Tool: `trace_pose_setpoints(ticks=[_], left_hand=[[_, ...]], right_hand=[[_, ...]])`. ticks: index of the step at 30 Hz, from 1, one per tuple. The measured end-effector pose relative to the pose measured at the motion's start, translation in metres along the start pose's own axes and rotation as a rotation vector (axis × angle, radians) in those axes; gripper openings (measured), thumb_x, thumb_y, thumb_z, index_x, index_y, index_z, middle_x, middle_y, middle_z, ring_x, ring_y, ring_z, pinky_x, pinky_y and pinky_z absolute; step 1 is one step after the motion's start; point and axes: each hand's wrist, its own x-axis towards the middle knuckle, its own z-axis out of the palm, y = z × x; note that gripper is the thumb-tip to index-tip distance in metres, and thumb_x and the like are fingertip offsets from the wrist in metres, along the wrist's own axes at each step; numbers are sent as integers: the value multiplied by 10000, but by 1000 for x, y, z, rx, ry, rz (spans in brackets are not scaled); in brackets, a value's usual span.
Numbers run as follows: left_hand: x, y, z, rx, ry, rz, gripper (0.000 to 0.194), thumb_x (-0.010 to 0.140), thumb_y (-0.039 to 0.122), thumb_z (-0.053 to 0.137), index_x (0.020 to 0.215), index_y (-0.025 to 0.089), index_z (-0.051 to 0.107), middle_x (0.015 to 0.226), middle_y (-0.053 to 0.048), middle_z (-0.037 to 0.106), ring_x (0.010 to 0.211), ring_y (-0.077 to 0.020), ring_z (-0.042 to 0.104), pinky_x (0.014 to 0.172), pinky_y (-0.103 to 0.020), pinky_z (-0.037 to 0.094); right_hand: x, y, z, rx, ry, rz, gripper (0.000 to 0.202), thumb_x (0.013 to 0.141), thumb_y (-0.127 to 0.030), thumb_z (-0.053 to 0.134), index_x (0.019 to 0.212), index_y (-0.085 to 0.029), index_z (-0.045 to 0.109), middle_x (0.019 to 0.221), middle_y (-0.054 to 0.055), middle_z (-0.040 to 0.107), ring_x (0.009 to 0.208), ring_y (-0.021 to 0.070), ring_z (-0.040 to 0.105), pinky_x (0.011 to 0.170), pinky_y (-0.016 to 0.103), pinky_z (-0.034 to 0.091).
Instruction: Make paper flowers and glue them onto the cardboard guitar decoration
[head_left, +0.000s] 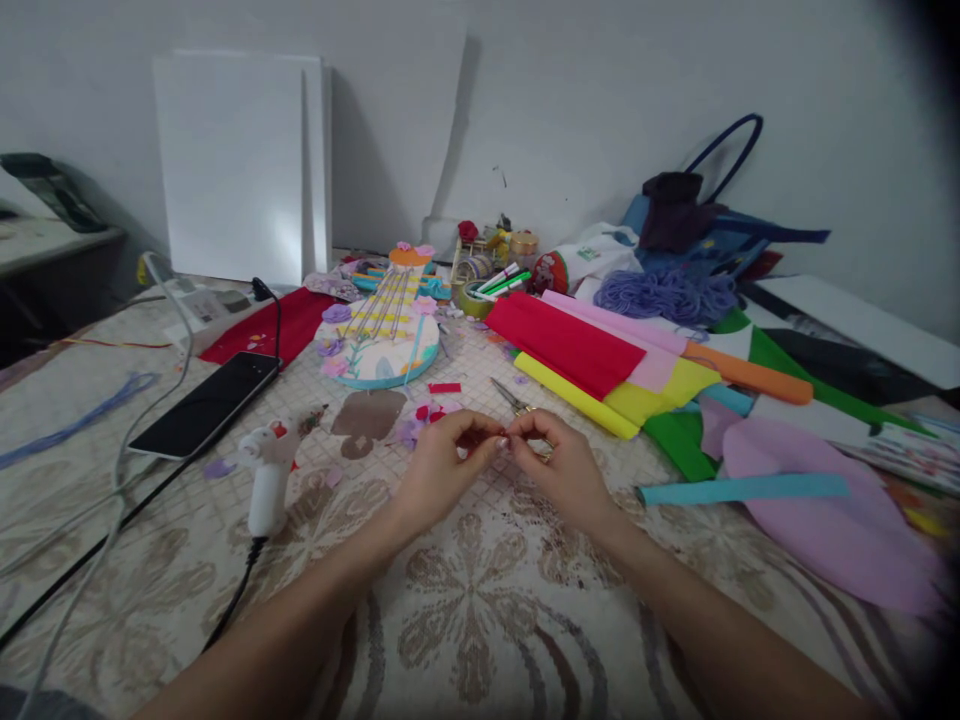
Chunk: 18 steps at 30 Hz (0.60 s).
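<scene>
My left hand (448, 460) and my right hand (559, 470) meet over the middle of the table, fingertips pinched together. Whatever they pinch is tiny and dark reddish, mostly hidden by the fingers. Just behind my right hand lies a pair of scissors (511, 397), its handles partly covered by that hand. A short red strip (445, 387) rests beyond my left hand. Close to that hand's knuckles are small red and purple petal-like pieces (429, 412). A guitar-shaped craft (382, 350) with flowers and yellow bands lies farther back.
On the left are a white glue gun (268, 490), a black phone (206, 405) and trailing cables. Red (566, 345), yellow and pink sheets spread on the right, with a light blue strip (742, 488). Purple yarn (664, 297) and a blue bag (694, 245) sit behind.
</scene>
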Motion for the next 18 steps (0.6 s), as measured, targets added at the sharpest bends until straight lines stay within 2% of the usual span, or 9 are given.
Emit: trace_pose_setpoints(ticks=[6, 12, 15, 18], left_hand=[[3, -7, 1, -212, 16, -102, 103, 752, 198, 604, 828, 129, 603, 811, -52, 643, 732, -131, 589, 685, -256, 472], [4, -3, 0, -337, 51, -181, 94, 737, 146, 590, 819, 128, 546, 728, -11, 589, 656, -101, 569, 630, -233, 458], [5, -3, -2, -384, 30, -158, 79, 751, 158, 579, 805, 139, 524, 705, 5, 564, 627, -90, 544, 611, -227, 450], [5, -4, -4, -337, -16, -96, 26, 767, 142, 547, 793, 142, 552, 739, -3, 563, 655, -91, 534, 616, -224, 444]], right_hand=[[-1, -1, 1, 27, -31, 0, 59, 771, -161, 516, 770, -196, 564, 767, 15, 607, 763, 163, 564, 717, 291, 428], [0, 5, 3, 261, -83, 159, 43, 779, -221, 529, 778, -191, 560, 727, -7, 562, 692, 138, 520, 650, 268, 407], [0, 8, 4, 424, -125, 233, 62, 780, -247, 540, 753, -191, 549, 700, -24, 525, 663, 122, 479, 625, 254, 381], [0, 7, 4, 514, -132, 280, 73, 756, -235, 553, 702, -187, 546, 669, -31, 506, 646, 115, 454, 618, 251, 359]])
